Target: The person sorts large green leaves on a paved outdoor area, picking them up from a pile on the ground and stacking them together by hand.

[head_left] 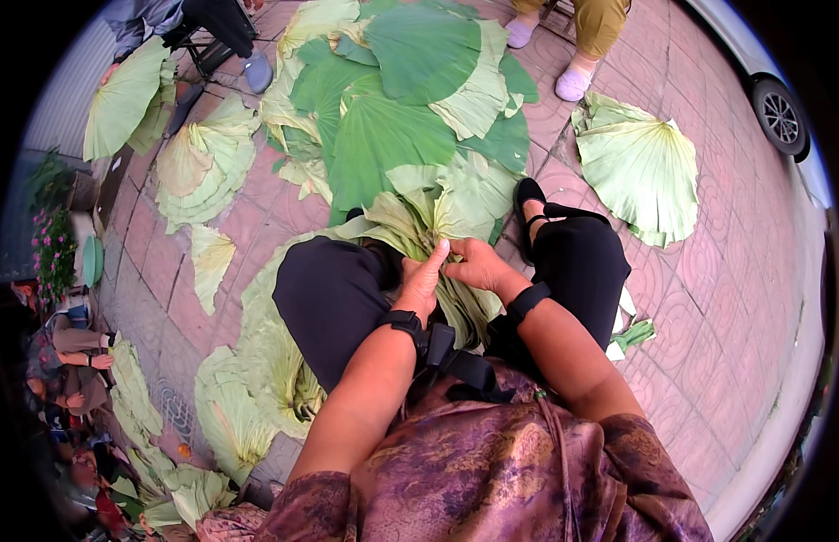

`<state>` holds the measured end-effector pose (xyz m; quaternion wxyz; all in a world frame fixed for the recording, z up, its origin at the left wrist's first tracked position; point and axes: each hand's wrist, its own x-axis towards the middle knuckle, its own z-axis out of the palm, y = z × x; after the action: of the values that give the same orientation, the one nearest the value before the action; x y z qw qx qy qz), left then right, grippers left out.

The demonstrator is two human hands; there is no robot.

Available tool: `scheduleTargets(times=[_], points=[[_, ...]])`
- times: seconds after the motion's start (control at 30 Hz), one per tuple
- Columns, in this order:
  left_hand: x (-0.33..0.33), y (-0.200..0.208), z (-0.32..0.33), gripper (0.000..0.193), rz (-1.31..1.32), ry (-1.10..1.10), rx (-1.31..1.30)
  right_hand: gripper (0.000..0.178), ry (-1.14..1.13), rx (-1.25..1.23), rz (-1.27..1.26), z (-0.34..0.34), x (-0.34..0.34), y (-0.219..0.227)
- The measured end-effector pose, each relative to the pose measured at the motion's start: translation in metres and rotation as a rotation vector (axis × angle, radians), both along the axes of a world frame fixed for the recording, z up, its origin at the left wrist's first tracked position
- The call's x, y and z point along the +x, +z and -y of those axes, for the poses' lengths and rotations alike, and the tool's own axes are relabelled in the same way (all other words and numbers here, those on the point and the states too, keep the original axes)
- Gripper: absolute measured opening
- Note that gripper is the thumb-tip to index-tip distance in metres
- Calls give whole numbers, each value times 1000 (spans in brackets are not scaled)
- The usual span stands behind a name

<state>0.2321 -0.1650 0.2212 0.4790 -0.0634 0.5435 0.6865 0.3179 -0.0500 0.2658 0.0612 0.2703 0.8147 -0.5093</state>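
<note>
Between my knees is a gathered bunch of pale green lotus leaves (469,203), creased together at the point where my hands meet. My left hand (423,276) presses against the bunch from the left, thumb pointing forward and the other fingers partly hidden. From the other side my right hand (481,265) closes on the same gathered part with curled fingers. Folded leaf ends hang below my hands toward my lap. Just ahead lies a broad pile of large darker green lotus leaves (383,135), mixed with paler ones.
A fanned stack of pale leaves (641,167) lies at the right, another stack (202,163) at the left, and more leaves (234,406) near my left knee. Two people sit ahead, with a purple shoe (573,85) showing. A parked car's wheel (781,116) is far right.
</note>
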Motion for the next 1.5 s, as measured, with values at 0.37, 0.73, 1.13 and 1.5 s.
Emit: scheduleTargets(times=[0.37,0.73,1.13,1.5], points=[[-1,29,8,77,65,167,75,56,-6,100,-109,12,15,20],[4,4,9,72,106,94,-69,54,135,183,-263,26,32,32],[12,45,17,76,-13,13,-149,42,161,565,-303,49,36,41],[6,47,12,65,-75,187,44,31,-192,808,-548,31,20,65]])
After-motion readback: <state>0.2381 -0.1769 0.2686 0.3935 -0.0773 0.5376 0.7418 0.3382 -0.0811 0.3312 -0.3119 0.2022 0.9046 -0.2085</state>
